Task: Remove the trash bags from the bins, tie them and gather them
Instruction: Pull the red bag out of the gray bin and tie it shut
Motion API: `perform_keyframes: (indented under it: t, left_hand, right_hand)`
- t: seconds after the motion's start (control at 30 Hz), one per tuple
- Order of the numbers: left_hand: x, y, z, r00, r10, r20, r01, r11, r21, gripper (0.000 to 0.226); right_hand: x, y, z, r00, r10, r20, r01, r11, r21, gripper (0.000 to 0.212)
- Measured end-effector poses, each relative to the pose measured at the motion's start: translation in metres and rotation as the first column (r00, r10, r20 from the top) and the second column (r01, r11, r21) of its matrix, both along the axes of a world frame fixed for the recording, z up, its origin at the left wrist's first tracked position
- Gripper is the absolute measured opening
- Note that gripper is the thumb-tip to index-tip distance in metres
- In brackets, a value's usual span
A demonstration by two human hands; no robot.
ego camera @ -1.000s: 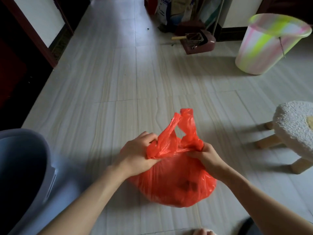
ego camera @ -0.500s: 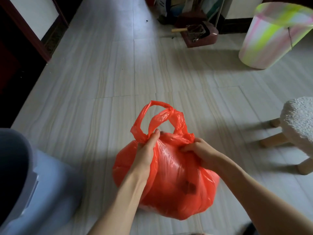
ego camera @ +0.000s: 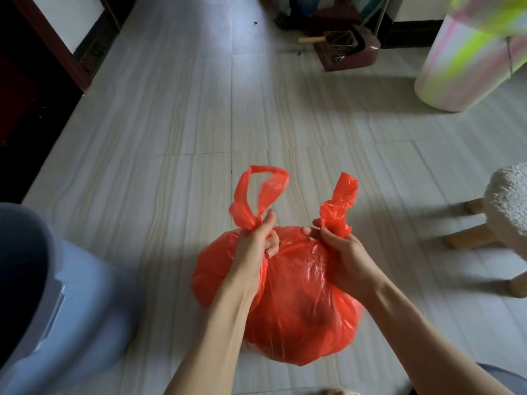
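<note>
A full red trash bag (ego camera: 299, 303) sits on the pale tiled floor in front of me. My left hand (ego camera: 256, 243) grips the base of its left handle loop (ego camera: 259, 192), which stands up above my fist. My right hand (ego camera: 339, 252) grips the base of the right handle (ego camera: 340, 203), also bunched and upright. The two handles are held apart, not crossed or knotted. A grey-blue bin (ego camera: 42, 303) stands at the lower left beside the bag. A pastel pink, white and yellow-green bin (ego camera: 467, 58) stands at the far right.
A white fuzzy stool with wooden legs (ego camera: 507, 212) is at the right. A dark red dustpan (ego camera: 348, 49) with clutter lies at the far wall. A dark doorway with a red-brown frame (ego camera: 57, 49) runs along the left. Bare floor tiles (ego camera: 185, 115) lie between.
The handles were bunched together at the bag's top; now my hands have pulled them apart, one handle in each fist. The view has tilted slightly down.
</note>
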State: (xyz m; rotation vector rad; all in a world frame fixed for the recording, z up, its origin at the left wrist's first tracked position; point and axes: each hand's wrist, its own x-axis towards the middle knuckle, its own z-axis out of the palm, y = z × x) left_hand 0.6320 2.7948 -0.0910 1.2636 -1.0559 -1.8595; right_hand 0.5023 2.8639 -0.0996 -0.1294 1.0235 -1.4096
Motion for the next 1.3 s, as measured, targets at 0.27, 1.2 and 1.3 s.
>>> perform_keyframes:
  t: [0.27, 1.2, 1.3]
  left_hand:
    - [-0.003, -0.016, -0.007, 0.86, -0.307, 0.406, 0.291, 0.951, 0.103, 0.014]
    - [0.027, 0.006, 0.002, 0.695, -0.332, 0.637, 0.656, 0.655, -0.374, 0.022]
    - [0.027, 0.007, -0.001, 0.72, -0.265, 0.642, 0.626, 0.647, -0.435, 0.031]
  right_hand:
    - [0.015, -0.004, -0.002, 0.948, -0.074, -0.309, 0.069, 0.997, -0.026, 0.023]
    - [0.024, -0.016, -0.006, 0.278, 0.188, -0.942, -0.139, 0.978, 0.154, 0.043]
    - [0.027, -0.014, 0.001, 0.182, 0.232, -0.956, -0.147, 0.967, 0.207, 0.026]
